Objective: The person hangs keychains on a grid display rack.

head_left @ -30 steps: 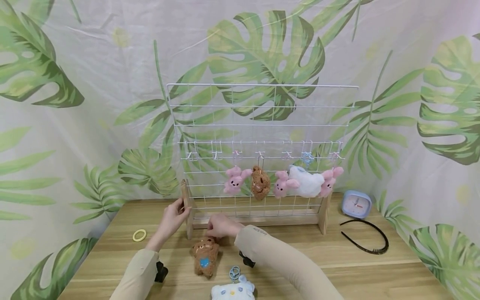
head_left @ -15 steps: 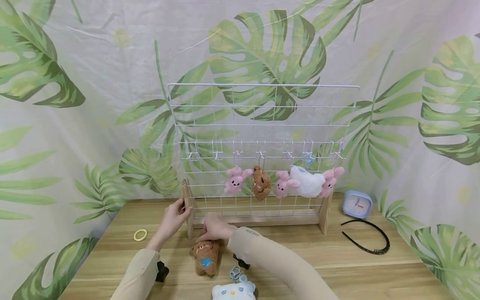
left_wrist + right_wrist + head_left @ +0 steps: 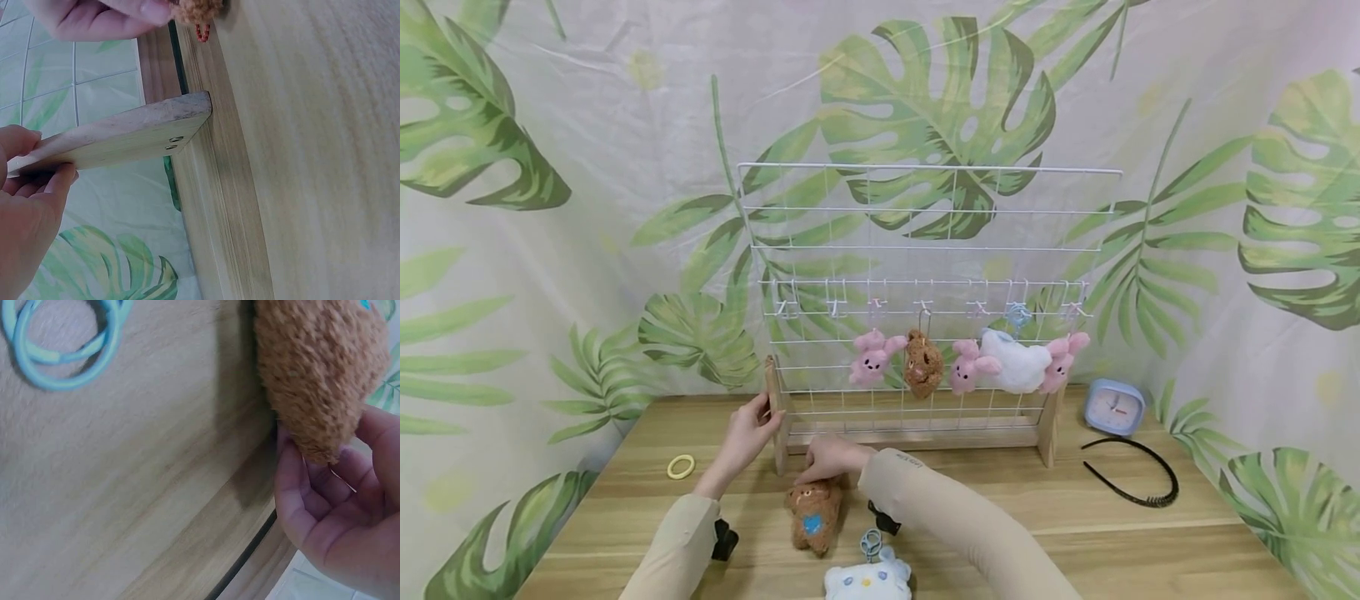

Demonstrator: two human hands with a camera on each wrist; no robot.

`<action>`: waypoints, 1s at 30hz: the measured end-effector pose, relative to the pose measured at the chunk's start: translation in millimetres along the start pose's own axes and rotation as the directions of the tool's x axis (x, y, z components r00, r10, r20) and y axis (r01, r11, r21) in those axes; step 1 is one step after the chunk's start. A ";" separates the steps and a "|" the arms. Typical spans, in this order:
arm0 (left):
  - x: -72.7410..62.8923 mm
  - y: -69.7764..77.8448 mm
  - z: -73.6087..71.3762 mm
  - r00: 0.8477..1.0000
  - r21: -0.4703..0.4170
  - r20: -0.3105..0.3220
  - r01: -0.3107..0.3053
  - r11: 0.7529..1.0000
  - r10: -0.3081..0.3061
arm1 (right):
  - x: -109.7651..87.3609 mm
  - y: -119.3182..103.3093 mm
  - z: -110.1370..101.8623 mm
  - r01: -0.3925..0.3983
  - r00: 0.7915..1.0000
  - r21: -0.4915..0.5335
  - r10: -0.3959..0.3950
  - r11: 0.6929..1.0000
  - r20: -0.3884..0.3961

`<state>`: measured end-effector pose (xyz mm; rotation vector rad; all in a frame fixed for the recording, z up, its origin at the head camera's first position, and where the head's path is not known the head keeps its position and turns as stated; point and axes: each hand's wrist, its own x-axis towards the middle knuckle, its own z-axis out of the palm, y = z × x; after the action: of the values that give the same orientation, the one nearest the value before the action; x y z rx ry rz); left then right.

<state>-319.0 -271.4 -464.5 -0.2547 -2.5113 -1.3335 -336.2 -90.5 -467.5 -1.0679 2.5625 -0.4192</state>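
My left hand (image 3: 749, 435) grips the wooden side post (image 3: 125, 130) of a white wire rack, thumb on one face and fingers on the other. Lower and to the right, my right hand (image 3: 835, 460) pinches a brown bear plush keychain (image 3: 815, 523) by the top of its head. This bear has a blue heart on its belly and faces up toward the head camera. In the right wrist view, bent fingers (image 3: 292, 487) meet the top of the brown fur. A short red beaded loop (image 3: 202, 32) shows beside the bear in the left wrist view.
From the rack's hooks hang pink plushes (image 3: 872, 358), another brown bear (image 3: 922, 367) and a white plush (image 3: 1017, 363). A white plush with blue rings (image 3: 867, 580) lies near the front. A yellow ring (image 3: 681, 467), blue clock (image 3: 1114, 407) and black headband (image 3: 1172, 479) are also on the table.
My right hand has shifted slightly left along the top of the bear's head. The left hand stays on the post, and the bear is nearly where it was.
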 end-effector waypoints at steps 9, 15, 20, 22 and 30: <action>1.5 1.4 0.5 1.000 -0.005 -0.003 -0.010 1.000 0.010 | -6.7 5.8 -8.7 0.042 0.999 0.169 -0.037 0.985 -0.037; -0.4 -0.6 0.2 1.000 -0.010 -0.004 -0.005 1.000 0.005 | -18.7 12.4 -22.4 0.128 0.991 0.314 -0.107 0.941 -0.084; -0.6 -0.3 -0.7 1.000 0.005 0.005 -0.005 1.000 0.005 | -31.4 16.4 -34.9 0.178 0.980 0.351 -0.134 0.919 -0.145; -0.6 -0.5 -1.0 1.000 0.010 0.010 -0.001 1.000 0.001 | -37.7 16.4 -39.8 0.193 0.975 0.334 -0.142 0.922 -0.170; 0.1 -0.9 -1.8 1.000 -0.002 0.020 0.008 1.000 -0.008 | -63.1 13.2 -60.0 0.249 0.933 0.181 -0.186 0.951 -0.307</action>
<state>-319.0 -273.3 -464.2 -0.2596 -2.5304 -1.3434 -327.1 -27.4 -406.7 -1.2962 2.5642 -0.9547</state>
